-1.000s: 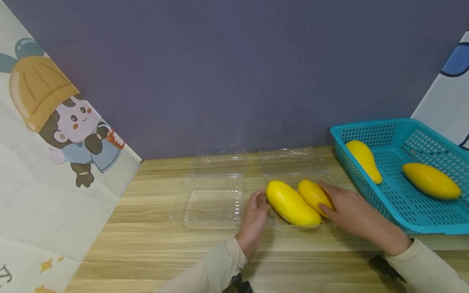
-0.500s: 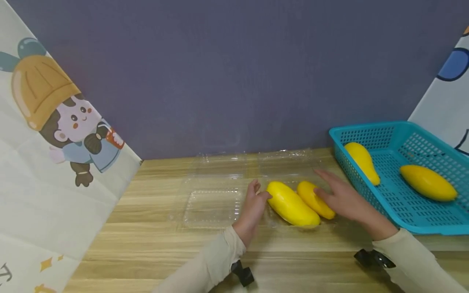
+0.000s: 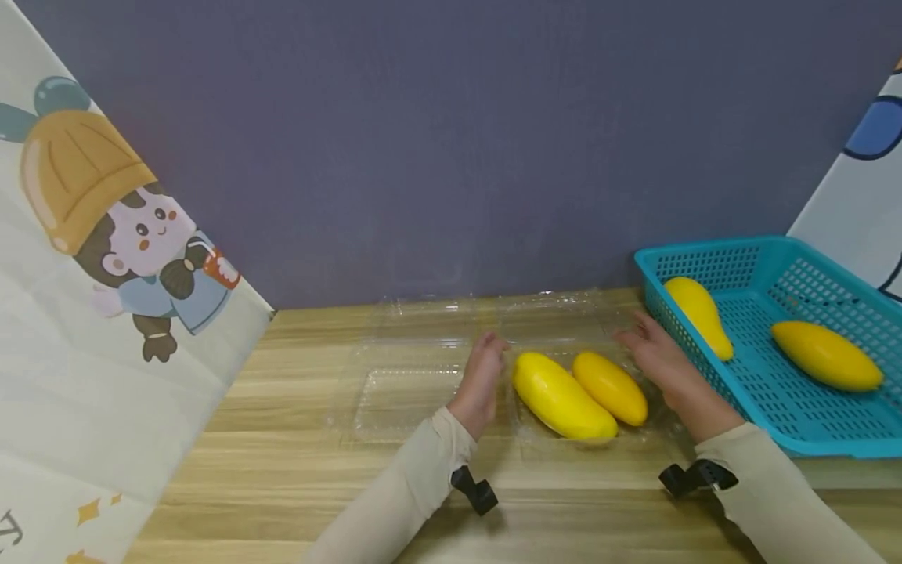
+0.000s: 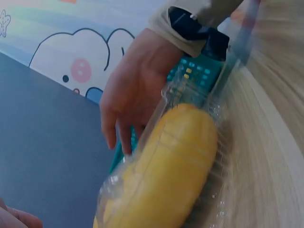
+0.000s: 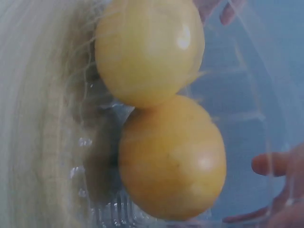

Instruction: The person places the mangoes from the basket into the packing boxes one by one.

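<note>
Two yellow mangoes lie side by side in the base of a clear plastic clamshell box: a larger bright one (image 3: 564, 398) and a smaller, deeper yellow one (image 3: 611, 388). The box's lid (image 3: 553, 315) is folded back toward the wall. My left hand (image 3: 481, 384) is at the box's left side, its fingertips near the hinge line. On the opposite side, my right hand (image 3: 665, 368) has loosely bent fingers by the back right corner, away from the fruit. The right wrist view shows both mangoes (image 5: 173, 159) through the clear wall, with right-hand fingers (image 5: 278, 164) spread beyond.
A second clear clamshell box (image 3: 409, 399) stands open to the left. At the right, a teal plastic basket (image 3: 747, 415) holds two more mangoes, one (image 3: 698, 313) leaning on its left wall. A grey wall (image 3: 451, 157) rises behind the wooden table (image 3: 282, 470).
My right hand has let go of the smaller mango and moved to the box's back right corner. My left hand has moved a little farther back along the box's left side.
</note>
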A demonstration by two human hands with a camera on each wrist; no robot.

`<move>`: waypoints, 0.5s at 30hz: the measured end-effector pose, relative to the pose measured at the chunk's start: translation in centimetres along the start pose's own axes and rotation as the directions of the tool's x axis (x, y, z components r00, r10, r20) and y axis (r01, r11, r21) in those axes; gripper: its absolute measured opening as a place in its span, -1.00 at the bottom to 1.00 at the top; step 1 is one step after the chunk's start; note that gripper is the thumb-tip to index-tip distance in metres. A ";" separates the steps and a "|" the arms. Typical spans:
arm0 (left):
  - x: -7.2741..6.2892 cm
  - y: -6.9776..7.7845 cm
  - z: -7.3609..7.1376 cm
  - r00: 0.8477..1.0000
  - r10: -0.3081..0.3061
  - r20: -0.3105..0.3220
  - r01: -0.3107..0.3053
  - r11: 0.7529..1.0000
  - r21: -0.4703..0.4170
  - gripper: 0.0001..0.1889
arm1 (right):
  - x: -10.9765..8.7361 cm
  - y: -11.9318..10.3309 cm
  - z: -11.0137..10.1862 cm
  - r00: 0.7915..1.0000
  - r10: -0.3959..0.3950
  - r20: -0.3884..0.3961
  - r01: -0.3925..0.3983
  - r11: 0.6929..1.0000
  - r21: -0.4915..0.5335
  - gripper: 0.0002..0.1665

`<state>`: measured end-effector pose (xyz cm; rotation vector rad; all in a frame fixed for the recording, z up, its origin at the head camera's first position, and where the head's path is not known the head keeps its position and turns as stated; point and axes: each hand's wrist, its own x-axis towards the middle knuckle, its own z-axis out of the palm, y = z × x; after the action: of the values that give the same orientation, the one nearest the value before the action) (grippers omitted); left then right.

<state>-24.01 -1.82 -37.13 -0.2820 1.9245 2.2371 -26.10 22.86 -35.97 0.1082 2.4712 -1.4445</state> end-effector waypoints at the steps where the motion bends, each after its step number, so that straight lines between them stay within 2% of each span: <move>1: 0.2 -0.1 -0.1 1.000 -0.006 0.003 0.006 1.000 -0.002 -0.27 | 0.0 0.1 0.0 1.000 0.007 0.006 -0.007 1.000 0.020 -0.03; 8: 1.4 -0.6 -0.5 0.999 -0.009 0.037 0.011 0.999 -0.052 -0.30 | 0.4 0.8 0.1 0.999 0.033 0.025 -0.035 0.995 0.090 -0.06; 15: 1.4 -0.3 -0.6 0.998 -0.019 0.060 0.020 1.000 -0.020 -0.33 | 0.6 1.3 0.2 0.999 0.021 0.048 -0.028 0.990 0.136 -0.17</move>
<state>-25.25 -2.36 -37.89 -0.2333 1.8616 2.2283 -26.36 23.29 -37.31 0.1306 2.3254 -1.5868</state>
